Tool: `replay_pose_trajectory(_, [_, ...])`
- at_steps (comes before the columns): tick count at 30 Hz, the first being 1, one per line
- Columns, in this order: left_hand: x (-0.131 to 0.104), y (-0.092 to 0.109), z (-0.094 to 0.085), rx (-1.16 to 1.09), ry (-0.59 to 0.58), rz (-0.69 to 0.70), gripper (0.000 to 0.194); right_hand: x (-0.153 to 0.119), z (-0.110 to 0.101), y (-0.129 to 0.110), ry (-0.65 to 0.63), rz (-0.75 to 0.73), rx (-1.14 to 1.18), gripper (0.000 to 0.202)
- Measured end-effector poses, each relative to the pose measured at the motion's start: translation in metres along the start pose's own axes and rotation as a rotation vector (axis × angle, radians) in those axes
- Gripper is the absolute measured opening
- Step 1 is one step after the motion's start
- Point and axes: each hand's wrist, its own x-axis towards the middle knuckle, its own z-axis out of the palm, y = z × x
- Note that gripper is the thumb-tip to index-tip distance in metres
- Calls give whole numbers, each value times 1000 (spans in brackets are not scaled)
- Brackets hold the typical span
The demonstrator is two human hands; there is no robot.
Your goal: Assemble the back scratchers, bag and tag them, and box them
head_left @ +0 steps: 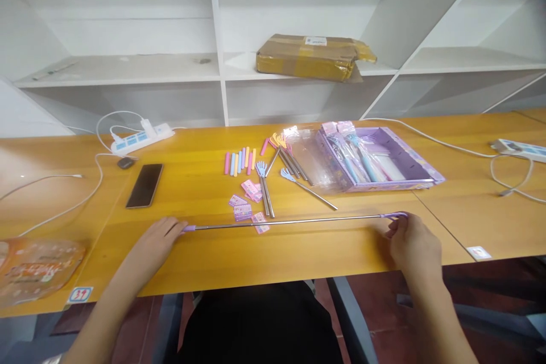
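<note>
While left hand [156, 242] pinches handle [190, 228], right hand [414, 243] claw [393, 215], we judge rod [298, 221] light, springy, best held by ends.

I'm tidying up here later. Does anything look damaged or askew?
The cardboard box on the shelf looks damaged: its right end is ragged, with a flap sticking out. On the table, the small pink cards lie scattered at angles.

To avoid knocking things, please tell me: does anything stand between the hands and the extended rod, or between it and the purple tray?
The left hand and right hand hold the extended rod directly. Nothing visible stands between its right part and the purple tray; a blue-clawed rod lies left of that gap.
</note>
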Motion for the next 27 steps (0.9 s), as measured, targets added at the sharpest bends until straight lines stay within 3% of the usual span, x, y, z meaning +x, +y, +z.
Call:
replay_pose_trajectory(4, [12, 8, 1, -86, -25, -14, 40, 6, 3, -15, -68, 63, -48, 35])
replay_pose_trajectory(7, [36, 44, 5, -182, -74, 19, 37, -7, 10, -54, -102, 43, -79, 35])
replay_pose_trajectory(11, [74, 122, 28, -262, -72, 44, 33, -65, 22, -144, -176, -324, 126, 28])
replay_pose_trajectory(14, [87, 158, 46, -269, 1, 11, 33, -107, 25, -197, -126, -532, 291, 29])
replay_pose_trajectory(16, [86, 161, 52, -249, 53, 7, 33, -119, 25, -211, -140, -584, 358, 27])
replay_pose_trajectory(19, [77, 147, 52, -180, 87, 45, 31, -122, 25, -212, -252, -611, 421, 24])
replay_pose_trajectory(22, [70, 133, 50, -161, 84, 52, 28, -121, 28, -211, -370, -649, 476, 16])
replay_pose_trajectory(27, [70, 128, 51, -232, 24, -10, 29, -118, 30, -215, -411, -735, 544, 20])
